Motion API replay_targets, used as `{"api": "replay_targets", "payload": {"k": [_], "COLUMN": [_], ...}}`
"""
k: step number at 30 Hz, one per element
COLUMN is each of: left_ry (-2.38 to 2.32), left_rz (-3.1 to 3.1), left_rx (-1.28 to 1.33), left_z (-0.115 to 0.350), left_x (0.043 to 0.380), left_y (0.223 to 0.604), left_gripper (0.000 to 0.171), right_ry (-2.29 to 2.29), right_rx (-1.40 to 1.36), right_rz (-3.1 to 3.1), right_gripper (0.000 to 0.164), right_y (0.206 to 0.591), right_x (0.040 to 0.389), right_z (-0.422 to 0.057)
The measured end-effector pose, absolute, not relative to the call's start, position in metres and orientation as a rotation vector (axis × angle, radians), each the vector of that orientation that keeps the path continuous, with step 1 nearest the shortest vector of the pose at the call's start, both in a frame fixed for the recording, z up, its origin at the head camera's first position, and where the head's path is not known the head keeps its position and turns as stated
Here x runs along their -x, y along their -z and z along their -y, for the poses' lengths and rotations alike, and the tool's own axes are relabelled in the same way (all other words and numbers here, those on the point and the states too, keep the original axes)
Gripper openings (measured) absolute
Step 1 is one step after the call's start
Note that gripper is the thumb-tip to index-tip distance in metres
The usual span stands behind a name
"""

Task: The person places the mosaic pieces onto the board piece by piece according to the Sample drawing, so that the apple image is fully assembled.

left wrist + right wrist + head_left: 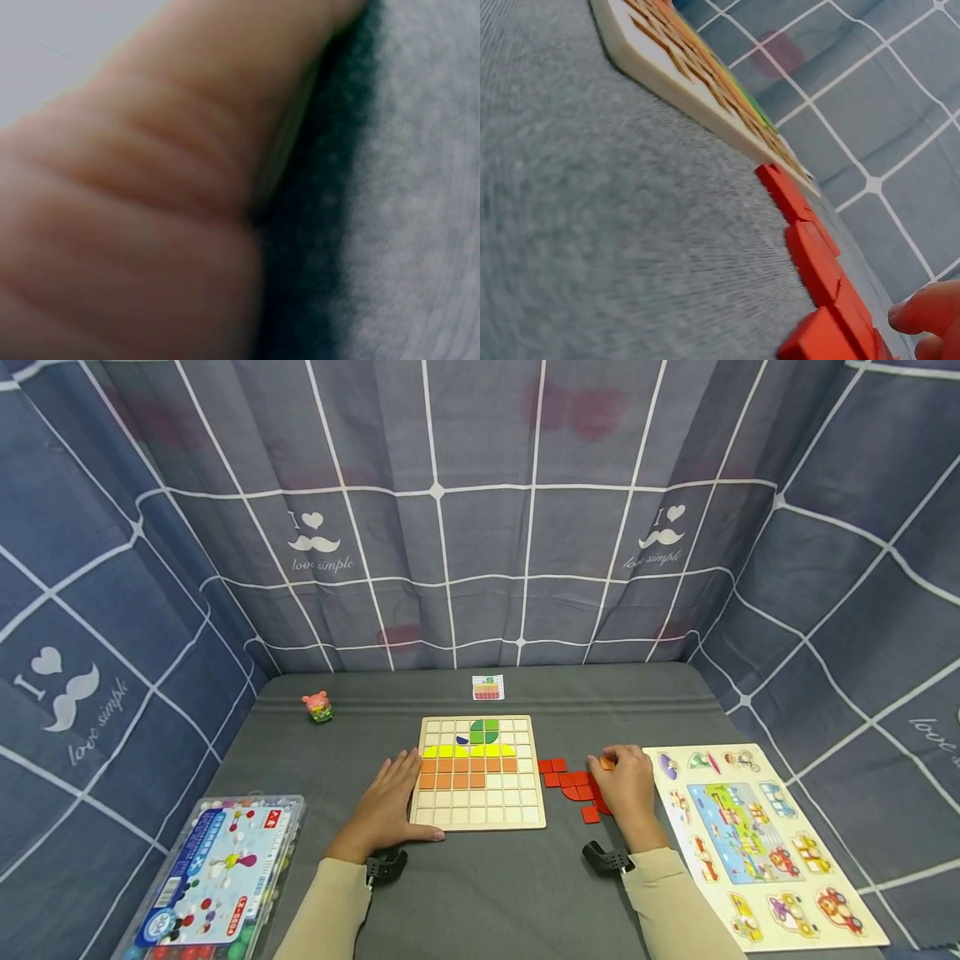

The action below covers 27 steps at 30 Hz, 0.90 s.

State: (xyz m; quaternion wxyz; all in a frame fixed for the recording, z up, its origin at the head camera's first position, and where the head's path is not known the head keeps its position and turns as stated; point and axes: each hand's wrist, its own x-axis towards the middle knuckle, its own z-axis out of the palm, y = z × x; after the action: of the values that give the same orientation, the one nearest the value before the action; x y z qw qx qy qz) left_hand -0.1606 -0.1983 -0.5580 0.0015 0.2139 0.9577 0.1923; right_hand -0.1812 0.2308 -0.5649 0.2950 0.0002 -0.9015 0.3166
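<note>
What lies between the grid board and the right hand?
A cluster of red pieces lies between the grid board and the right hand, as the head and right wrist views show.

This is a curtained tabletop booth, with checked fabric walls (480,543) around a grey table (495,902).

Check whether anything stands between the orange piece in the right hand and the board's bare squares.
Only the loose red pieces, lying low on the table between the right hand with its orange piece and the board; a lifted path looks clear. The left hand is at the board's opposite edge.
</note>
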Motion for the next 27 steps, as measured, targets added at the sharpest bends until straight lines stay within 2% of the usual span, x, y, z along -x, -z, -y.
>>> {"api": "replay_targets", "payload": {"k": [12, 20, 27], "left_ry": [-0.604, -0.589, -0.580], "left_rz": [-3.016, -3.009, -3.008], "left_rx": [-0.687, -0.671, -0.668], "left_z": [0.1980, 0.1981, 0.1981], "left_x": [0.1608, 0.1607, 0.1617], "left_y": [0.5588, 0.5569, 0.5579], "left_gripper": [0.152, 0.152, 0.152], "right_ry": [-0.858, -0.882, -0.902], "right_rx": [0.066, 0.049, -0.017], "right_rz": [2.424, 2.376, 2.347], "right_gripper": [0.021, 0.009, 0.012], "right_y": [0.5631, 0.5617, 0.5631], "right_x": [0.1786, 0.1785, 0.1795], "right_z": [-0.2273, -0.2281, -0.2263]}}
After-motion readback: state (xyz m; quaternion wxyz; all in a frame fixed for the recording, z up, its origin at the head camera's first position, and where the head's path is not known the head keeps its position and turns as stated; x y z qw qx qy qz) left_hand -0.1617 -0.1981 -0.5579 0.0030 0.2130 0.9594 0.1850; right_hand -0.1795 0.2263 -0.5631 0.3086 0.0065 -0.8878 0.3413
